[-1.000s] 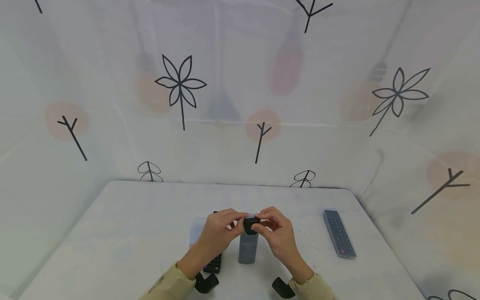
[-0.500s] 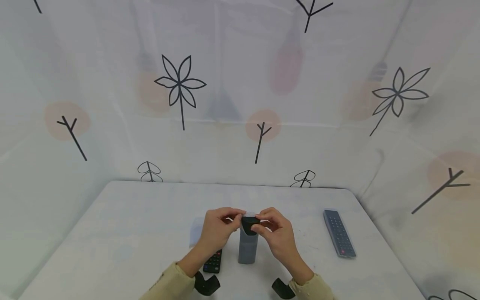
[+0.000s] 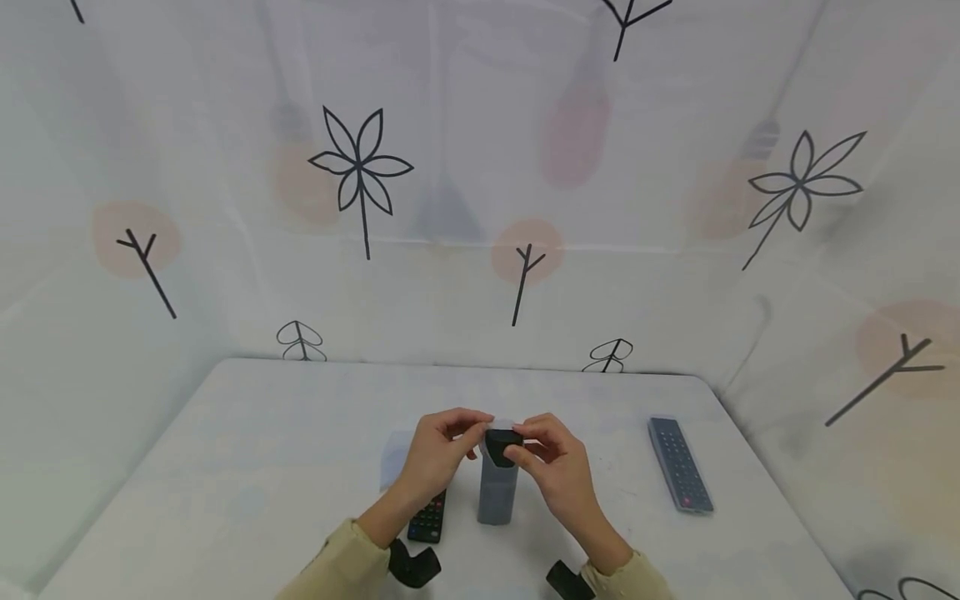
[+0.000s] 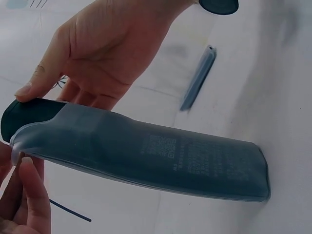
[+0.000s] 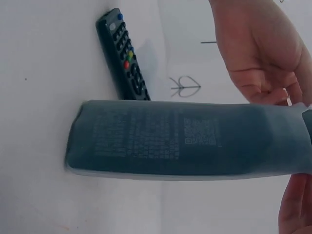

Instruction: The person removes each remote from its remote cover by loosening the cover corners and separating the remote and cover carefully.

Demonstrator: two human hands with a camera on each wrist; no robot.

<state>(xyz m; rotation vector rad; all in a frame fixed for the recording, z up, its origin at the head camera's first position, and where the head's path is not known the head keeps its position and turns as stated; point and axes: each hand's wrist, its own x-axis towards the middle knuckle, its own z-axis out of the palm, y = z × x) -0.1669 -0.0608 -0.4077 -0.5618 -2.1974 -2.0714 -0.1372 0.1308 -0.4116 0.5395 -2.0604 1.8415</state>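
Note:
A remote control (image 3: pixel 502 450) stands on end between my hands, its dark bare tip sticking out of a translucent protective sleeve (image 3: pixel 497 498). My left hand (image 3: pixel 437 456) pinches the sleeve's open edge between thumb and finger, just left of that tip. On the other side, my right hand (image 3: pixel 558 471) grips the bare end, with its thumb (image 4: pixel 34 90) lying on it in the left wrist view. Printed text and a square code (image 5: pixel 201 131) show through the sleeve in the right wrist view. Its lower end meets the table.
Beside my left forearm lies a black remote (image 3: pixel 427 518) with coloured buttons, partly hidden by the arm. A pale translucent sheet (image 3: pixel 395 458) lies behind it. Another remote (image 3: pixel 681 465), in a clear sleeve, rests on the right of the white table (image 3: pixel 247 500).
My left fingertips have shifted slightly upward along the sleeve's edge, and the left thumb has come off the dark tip. The right hand keeps its grip almost unmoved.

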